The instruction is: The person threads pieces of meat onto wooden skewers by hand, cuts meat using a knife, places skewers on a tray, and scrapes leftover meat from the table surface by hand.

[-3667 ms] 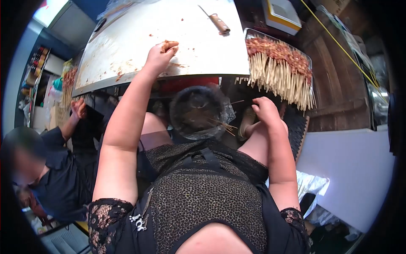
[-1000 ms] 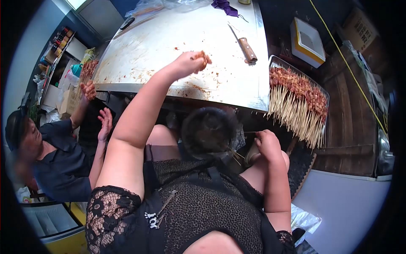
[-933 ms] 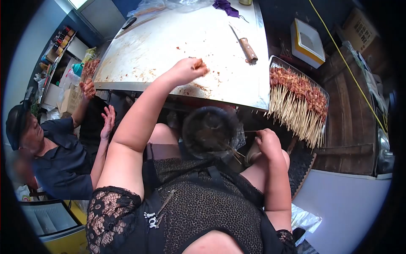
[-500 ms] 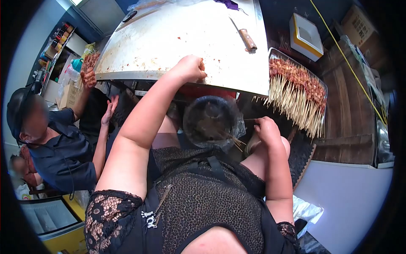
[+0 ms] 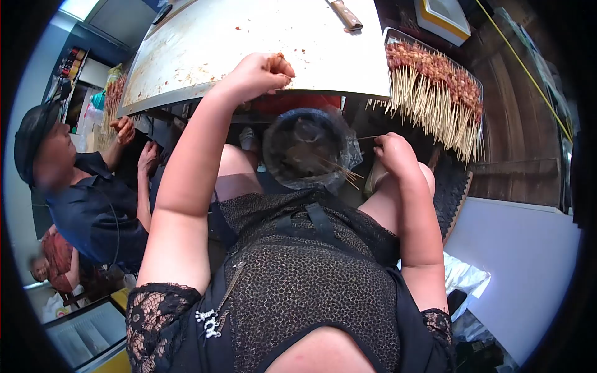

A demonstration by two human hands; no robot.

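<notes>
My left hand (image 5: pixel 261 76) is over the near edge of the white tabletop (image 5: pixel 205 43). Its fingers are curled and stained reddish, and whatever they may hold is hidden. Lower down, my right hand (image 5: pixel 396 152) pinches a thin wooden skewer (image 5: pixel 367 137) that points left toward a bowl. That dark, plastic-lined bowl (image 5: pixel 272 146) sits below the table edge, between my knees. Several bare skewers (image 5: pixel 348 174) stick out over its right rim. To the right of the table, a metal tray (image 5: pixel 477 84) carries rows of meat skewers (image 5: pixel 435 68), sticks toward me.
A wooden-handled knife (image 5: pixel 346 17) lies at the far side of the table. On the left sits a co-worker in a dark shirt (image 5: pixel 93 205); another person in red (image 5: pixel 57 255) is behind. A white and yellow box (image 5: pixel 443 18) stands behind the tray.
The whole view has shifted, so the table sits higher in the picture. My left hand has moved slightly left along the table edge. The co-worker's hands have lowered; my right hand still pinches the skewer.
</notes>
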